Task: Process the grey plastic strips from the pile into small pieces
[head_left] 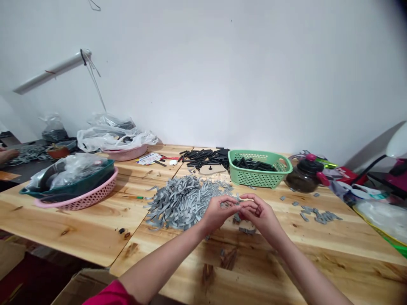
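Observation:
My left hand [221, 210] and my right hand [258, 212] meet fingertip to fingertip above the wooden table, just right of a large heap of grey strips [181, 201]. Both hands are closed in a pinch. Whatever lies between the fingertips is too small and too covered to make out. Beneath and beside the hands lie a few loose grey pieces [247, 231]. Farther right is a small scattered group of short grey pieces [322, 216].
Behind my hands stands a green basket [260, 180] of black sticks, beside a pile of black sticks [206, 157]. A glass pot [302, 178] is at right. Pink basket [95, 197] with a dark green tray and plastic bags occupies the left. Another person's hand [8, 156] shows far left.

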The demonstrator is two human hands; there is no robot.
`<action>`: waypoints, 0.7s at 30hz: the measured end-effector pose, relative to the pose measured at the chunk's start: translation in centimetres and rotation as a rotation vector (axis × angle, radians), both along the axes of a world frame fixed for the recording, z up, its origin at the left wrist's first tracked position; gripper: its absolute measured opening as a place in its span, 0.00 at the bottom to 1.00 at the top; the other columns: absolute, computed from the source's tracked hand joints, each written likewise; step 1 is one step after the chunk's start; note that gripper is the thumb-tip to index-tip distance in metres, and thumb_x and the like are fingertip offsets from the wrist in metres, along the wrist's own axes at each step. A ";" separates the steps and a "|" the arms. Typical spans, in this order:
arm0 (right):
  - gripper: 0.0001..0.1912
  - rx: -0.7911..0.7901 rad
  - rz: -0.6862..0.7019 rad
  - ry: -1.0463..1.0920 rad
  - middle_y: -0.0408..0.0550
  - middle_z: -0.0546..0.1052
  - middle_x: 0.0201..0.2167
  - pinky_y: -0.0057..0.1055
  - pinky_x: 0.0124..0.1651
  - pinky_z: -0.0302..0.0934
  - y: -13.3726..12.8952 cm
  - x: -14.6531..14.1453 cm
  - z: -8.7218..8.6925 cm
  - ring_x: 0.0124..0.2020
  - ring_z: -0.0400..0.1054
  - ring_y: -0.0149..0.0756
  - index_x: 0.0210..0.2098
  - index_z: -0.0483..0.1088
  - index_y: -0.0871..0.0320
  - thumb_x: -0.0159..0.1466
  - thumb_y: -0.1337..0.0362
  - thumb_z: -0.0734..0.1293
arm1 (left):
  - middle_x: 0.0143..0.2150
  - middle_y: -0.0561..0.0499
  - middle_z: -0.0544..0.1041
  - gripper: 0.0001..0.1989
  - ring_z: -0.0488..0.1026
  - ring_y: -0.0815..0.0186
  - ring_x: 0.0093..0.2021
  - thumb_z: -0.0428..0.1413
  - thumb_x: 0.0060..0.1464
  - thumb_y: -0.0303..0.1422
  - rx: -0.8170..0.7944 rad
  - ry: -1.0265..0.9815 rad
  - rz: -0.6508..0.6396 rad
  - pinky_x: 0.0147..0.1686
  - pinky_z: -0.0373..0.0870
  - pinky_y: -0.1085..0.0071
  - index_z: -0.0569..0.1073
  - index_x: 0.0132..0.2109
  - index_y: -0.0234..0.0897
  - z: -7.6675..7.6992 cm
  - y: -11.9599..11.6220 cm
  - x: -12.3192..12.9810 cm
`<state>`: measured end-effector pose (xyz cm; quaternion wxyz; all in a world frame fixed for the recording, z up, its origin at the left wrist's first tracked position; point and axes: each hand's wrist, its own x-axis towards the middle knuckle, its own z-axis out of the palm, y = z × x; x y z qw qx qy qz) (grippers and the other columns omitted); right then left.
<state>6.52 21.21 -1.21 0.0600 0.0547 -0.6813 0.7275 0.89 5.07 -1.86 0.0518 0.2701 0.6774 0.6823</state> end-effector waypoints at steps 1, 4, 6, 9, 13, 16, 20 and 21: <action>0.26 -0.008 0.014 0.000 0.46 0.78 0.31 0.31 0.36 0.71 -0.1 -0.2 -0.1 0.29 0.73 0.34 0.44 0.67 0.55 0.51 0.52 0.76 | 0.29 0.49 0.78 0.11 0.72 0.65 0.31 0.64 0.48 0.40 0.006 0.001 0.011 0.35 0.67 0.71 0.79 0.31 0.34 -0.1 -0.1 -0.1; 0.22 -0.022 0.045 -0.009 0.47 0.78 0.33 0.30 0.37 0.71 -0.1 -0.3 -0.7 0.31 0.74 0.34 0.42 0.69 0.55 0.52 0.54 0.76 | 0.27 0.50 0.77 0.11 0.71 0.66 0.31 0.61 0.51 0.39 0.015 0.001 0.021 0.35 0.66 0.72 0.78 0.28 0.35 -0.6 -0.3 -0.2; 0.18 -0.034 0.028 -0.020 0.47 0.78 0.30 0.29 0.36 0.70 -0.2 -0.1 -1.2 0.30 0.73 0.33 0.36 0.71 0.57 0.53 0.55 0.76 | 0.28 0.50 0.77 0.10 0.71 0.66 0.31 0.61 0.52 0.38 0.006 -0.025 0.028 0.35 0.66 0.72 0.78 0.29 0.35 -0.9 -0.3 0.0; 0.16 -0.066 -0.041 -0.050 0.46 0.76 0.27 0.30 0.36 0.71 -0.5 0.4 -1.9 0.29 0.73 0.33 0.30 0.73 0.59 0.52 0.55 0.76 | 0.27 0.50 0.77 0.09 0.71 0.67 0.31 0.61 0.51 0.36 -0.005 -0.068 0.076 0.34 0.65 0.72 0.78 0.28 0.35 -1.0 -0.1 0.6; 0.16 -0.079 -0.078 -0.093 0.48 0.77 0.30 0.34 0.39 0.73 -0.9 0.9 -2.4 0.32 0.74 0.36 0.32 0.75 0.59 0.52 0.54 0.76 | 0.27 0.50 0.77 0.09 0.71 0.67 0.30 0.60 0.51 0.37 -0.016 -0.098 0.122 0.33 0.65 0.73 0.78 0.28 0.35 -0.9 0.1 1.3; 0.16 -0.062 -0.097 -0.107 0.48 0.77 0.28 0.33 0.37 0.73 -1.1 1.1 -2.2 0.31 0.74 0.36 0.31 0.75 0.59 0.53 0.53 0.76 | 0.27 0.50 0.77 0.09 0.72 0.67 0.30 0.60 0.51 0.37 -0.021 -0.106 0.142 0.30 0.65 0.74 0.77 0.28 0.36 -0.7 0.1 1.6; 0.17 -0.113 -0.141 -0.122 0.48 0.77 0.28 0.33 0.37 0.73 -1.5 1.0 -1.7 0.30 0.74 0.36 0.31 0.73 0.58 0.50 0.53 0.77 | 0.27 0.49 0.77 0.10 0.72 0.67 0.28 0.60 0.51 0.38 -0.005 -0.121 0.135 0.27 0.66 0.74 0.77 0.28 0.36 -0.7 0.2 1.8; 0.18 -0.140 -0.151 -0.127 0.48 0.78 0.29 0.34 0.37 0.73 -1.6 1.0 -1.7 0.31 0.75 0.37 0.32 0.73 0.58 0.50 0.54 0.77 | 0.27 0.49 0.78 0.10 0.72 0.67 0.28 0.60 0.51 0.38 -0.003 -0.125 0.134 0.26 0.66 0.74 0.77 0.28 0.36 -0.7 0.2 1.8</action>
